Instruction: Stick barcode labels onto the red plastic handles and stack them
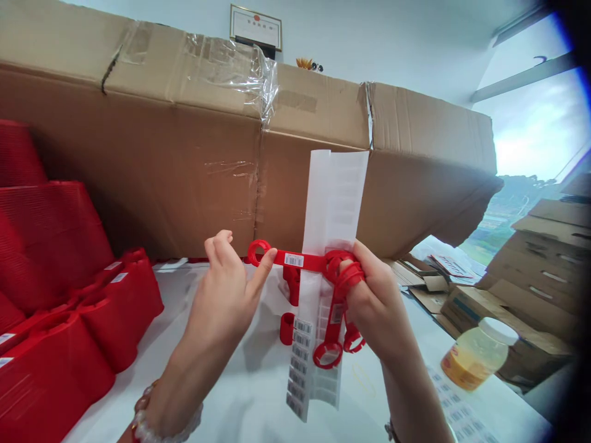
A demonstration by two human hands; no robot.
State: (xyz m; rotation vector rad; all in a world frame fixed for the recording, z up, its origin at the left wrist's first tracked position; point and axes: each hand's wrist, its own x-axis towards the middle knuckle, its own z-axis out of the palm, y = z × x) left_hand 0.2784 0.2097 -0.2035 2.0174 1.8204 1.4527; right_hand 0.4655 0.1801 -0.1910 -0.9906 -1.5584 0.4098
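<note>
My right hand [376, 292] is closed round several red plastic strips with ring ends [337, 271]. The same hand holds a long, curled sheet of barcode labels [302, 363] upright; its upper part shows white backing. One red strip [311, 261] points left, with a barcode label [294, 259] on its face and a ring at its tip. My left hand [221, 295] rests its thumb on this strip beside the ring. Its other fingers are raised apart from the strip, partly curled. Other ring-ended strips hang below my right hand. Behind the sheet, a red piece [287, 329] is on the table.
Stacked red plastic parts [50, 246], some labelled, fill the left side. A large taped cardboard box [184, 166] spans the back. At right are a white-lidded jar [480, 354], another label sheet [457, 406] and cardboard boxes [530, 277] near a window.
</note>
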